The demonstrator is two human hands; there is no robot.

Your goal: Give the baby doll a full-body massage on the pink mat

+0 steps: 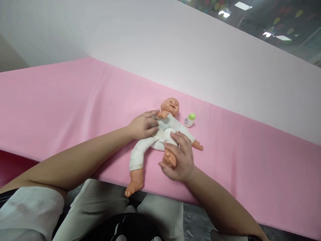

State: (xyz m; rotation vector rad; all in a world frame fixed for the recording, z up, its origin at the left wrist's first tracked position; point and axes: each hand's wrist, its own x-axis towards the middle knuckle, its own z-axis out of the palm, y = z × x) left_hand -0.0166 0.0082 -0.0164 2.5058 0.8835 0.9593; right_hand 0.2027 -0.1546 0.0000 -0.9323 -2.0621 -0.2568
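Note:
A baby doll (162, 124) in a white soft bodysuit lies on its back on the pink bench, its head at the wall side and its feet at the near edge. My left hand (144, 125) rests against the doll's side and upper arm, with its fingers spread. My right hand (183, 157) is closed around one lower leg, which is bent up so that the foot shows between thumb and fingers. The other leg stretches down to the bench edge. Beside the doll's shoulder lies a small toy baby bottle (189, 120) with a green cap, touched by neither hand.
The pink padded bench (250, 160) runs across the view against a white wall (150, 40). A window (271, 23) with ceiling lights showing in it is at upper right. My legs (97, 204) are below the bench's near edge.

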